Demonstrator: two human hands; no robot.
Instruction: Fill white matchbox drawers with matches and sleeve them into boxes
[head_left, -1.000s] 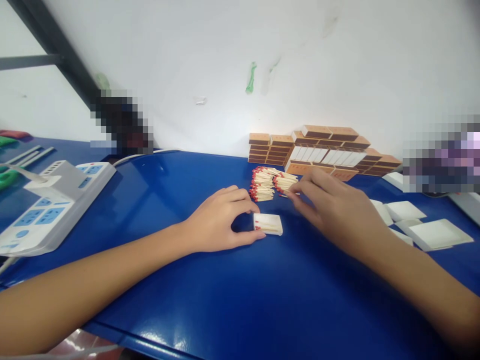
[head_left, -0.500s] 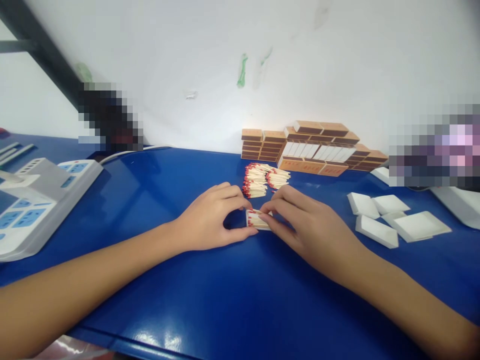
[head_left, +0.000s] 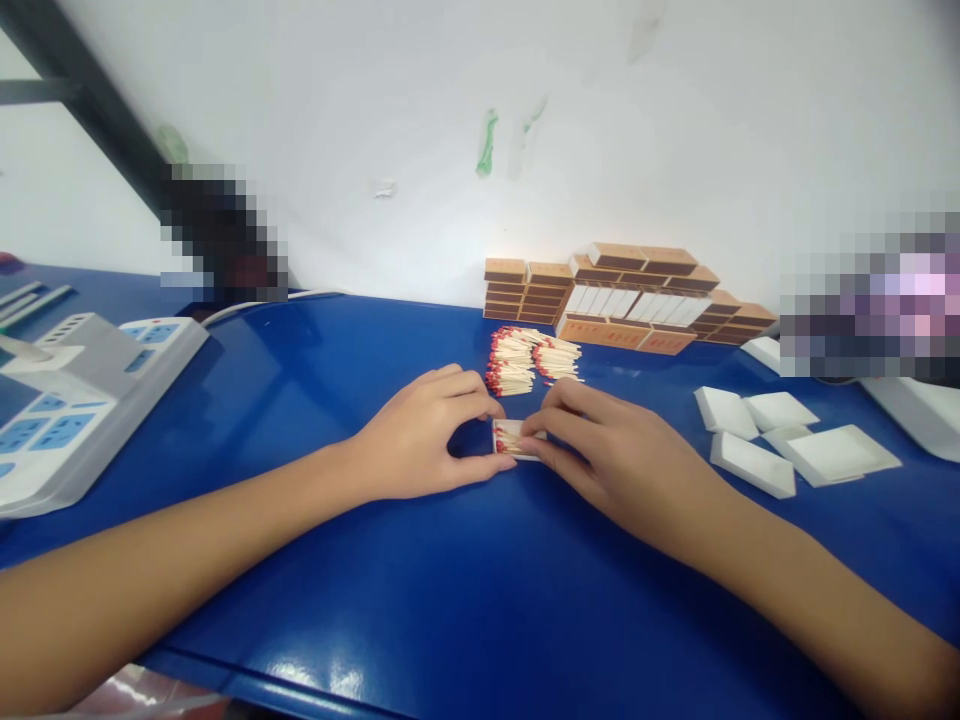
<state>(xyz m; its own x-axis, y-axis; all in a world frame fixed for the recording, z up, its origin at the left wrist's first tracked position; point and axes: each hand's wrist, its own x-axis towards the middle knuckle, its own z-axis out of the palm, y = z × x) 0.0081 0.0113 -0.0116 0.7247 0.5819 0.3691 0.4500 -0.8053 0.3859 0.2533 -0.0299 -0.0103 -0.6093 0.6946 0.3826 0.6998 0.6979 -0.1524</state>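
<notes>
A small white matchbox tray point(head_left: 498, 428) with red-tipped matches point(head_left: 507, 442) in it rests on the blue table. My left hand point(head_left: 435, 435) steadies its left end between thumb and fingers. From the right, my right hand point(head_left: 600, 440) reaches into the tray, thumb and fingertips pinched on matches; its fingers cover the tray's right part. Just behind the tray lie two heaps of loose matches point(head_left: 512, 360), most of their red heads toward the left.
Brown matchboxes point(head_left: 626, 335) are stacked against the wall, with a row showing white ends. Several empty white trays point(head_left: 754, 465) lie on the right. On the left stands a white power strip point(head_left: 169, 350) with blue sockets, its cable point(head_left: 277, 300) running back.
My right fingertips have shifted slightly within the tray, and the matches there have moved, baring more of its white inside at the back. My left hand has stayed in place.
</notes>
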